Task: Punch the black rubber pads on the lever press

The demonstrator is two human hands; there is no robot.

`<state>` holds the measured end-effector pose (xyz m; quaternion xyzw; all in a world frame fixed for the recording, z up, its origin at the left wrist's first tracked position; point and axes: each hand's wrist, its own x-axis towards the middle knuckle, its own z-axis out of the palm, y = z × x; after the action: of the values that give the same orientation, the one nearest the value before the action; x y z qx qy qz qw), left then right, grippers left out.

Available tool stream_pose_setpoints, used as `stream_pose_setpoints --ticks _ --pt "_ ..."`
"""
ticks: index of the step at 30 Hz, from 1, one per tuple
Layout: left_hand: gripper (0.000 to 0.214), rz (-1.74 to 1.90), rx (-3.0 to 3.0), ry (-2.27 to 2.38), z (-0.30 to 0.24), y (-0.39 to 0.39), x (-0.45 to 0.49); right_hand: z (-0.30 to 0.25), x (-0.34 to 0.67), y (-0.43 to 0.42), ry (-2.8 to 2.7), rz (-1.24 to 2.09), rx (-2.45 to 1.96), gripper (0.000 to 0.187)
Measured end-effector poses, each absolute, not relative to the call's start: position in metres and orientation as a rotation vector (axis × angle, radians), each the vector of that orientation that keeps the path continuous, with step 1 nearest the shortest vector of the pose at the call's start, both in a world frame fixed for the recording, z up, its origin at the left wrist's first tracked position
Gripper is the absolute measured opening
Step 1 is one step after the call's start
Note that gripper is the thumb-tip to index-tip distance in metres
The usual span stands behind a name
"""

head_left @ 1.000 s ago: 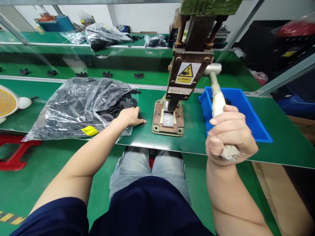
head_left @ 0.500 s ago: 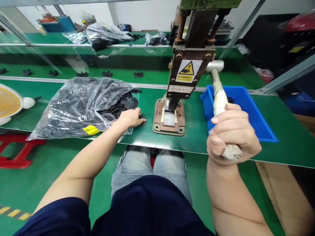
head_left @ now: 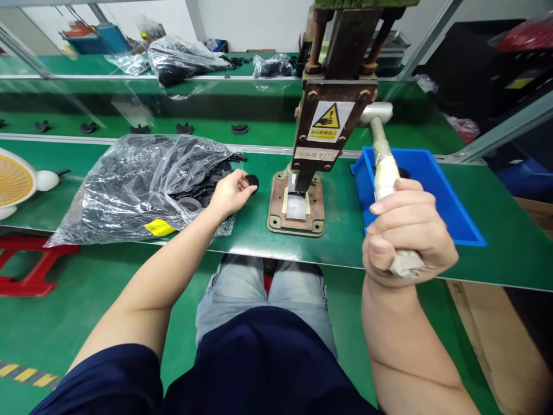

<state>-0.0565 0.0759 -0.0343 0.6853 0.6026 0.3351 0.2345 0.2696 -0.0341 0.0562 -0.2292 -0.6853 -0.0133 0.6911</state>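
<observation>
My left hand point(head_left: 230, 193) is closed on a small black flat part point(head_left: 252, 182), lifted just above the green table beside the open mouth of a clear plastic bag point(head_left: 142, 184) full of similar black parts. My right hand point(head_left: 408, 233) is wrapped round the taped lever handle point(head_left: 383, 173) of a manual press point(head_left: 330, 124). The press stands between my hands on a rusty base plate point(head_left: 296, 208) with a pale block under the ram.
A blue bin point(head_left: 436, 199) holding a black part sits right of the press. A fan point(head_left: 15, 181) is at the far left. Several black parts lie on the conveyor belt point(head_left: 185, 128) behind. More bags sit on the far table point(head_left: 181, 57).
My left hand has risen from the table with a black part in its fingers and turned toward the press. My right hand stays on the lever.
</observation>
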Motion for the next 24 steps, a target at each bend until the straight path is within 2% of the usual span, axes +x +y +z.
stream_pose_setpoints --ticks 3,9,15,24 --pt "0.026 0.729 1.947 1.721 -0.032 0.080 -0.063 0.056 0.270 -0.034 -1.532 -0.030 -0.536 0.030" --pt "0.041 1.095 1.574 1.571 -0.013 0.082 -0.065 0.057 0.270 -0.033 -1.536 -0.040 -0.512 0.030" --pt "0.039 1.081 0.933 1.149 -0.008 0.070 -0.052 0.057 0.268 -0.033 -1.534 -0.029 -0.495 0.028" --pt "0.042 1.135 0.862 1.024 -0.013 0.075 -0.048 0.055 0.269 -0.033 -1.521 -0.043 -0.519 0.030"
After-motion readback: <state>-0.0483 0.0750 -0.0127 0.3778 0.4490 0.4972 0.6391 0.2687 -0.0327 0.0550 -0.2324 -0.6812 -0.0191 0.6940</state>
